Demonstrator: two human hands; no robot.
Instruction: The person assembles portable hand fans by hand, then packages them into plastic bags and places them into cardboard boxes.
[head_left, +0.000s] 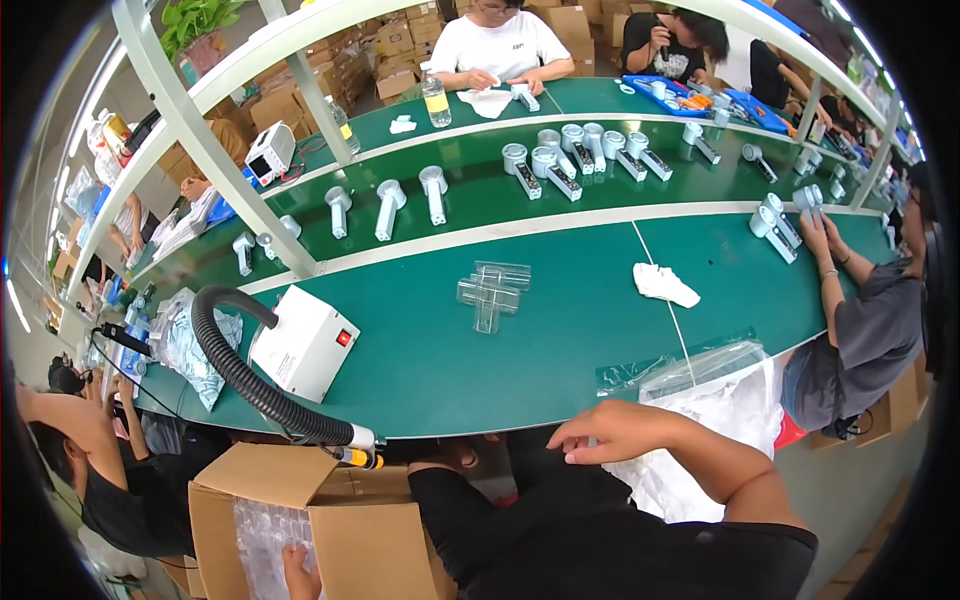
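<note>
My left hand (301, 575) reaches into an open cardboard box (372, 545) at the lower left. It is beside clear plastic pieces (268, 540) inside; most of its fingers are hidden, so I cannot make out a grip. My right hand (618, 432) hovers before the table's front edge with nothing in it, its fingers loosely bent and apart. Several clear plastic covers (490, 294) lie crosswise in a small pile on the green table (420, 350). To their right rests a crumpled white cloth (665, 285).
A white machine (304, 343) with a red switch and black corrugated hose (225, 340) stands left. A plastic bag of white material (700, 420) hangs at the front edge. Grey-blue handheld devices (388, 210) line the belt behind. A co-worker (880, 310) handles devices at right.
</note>
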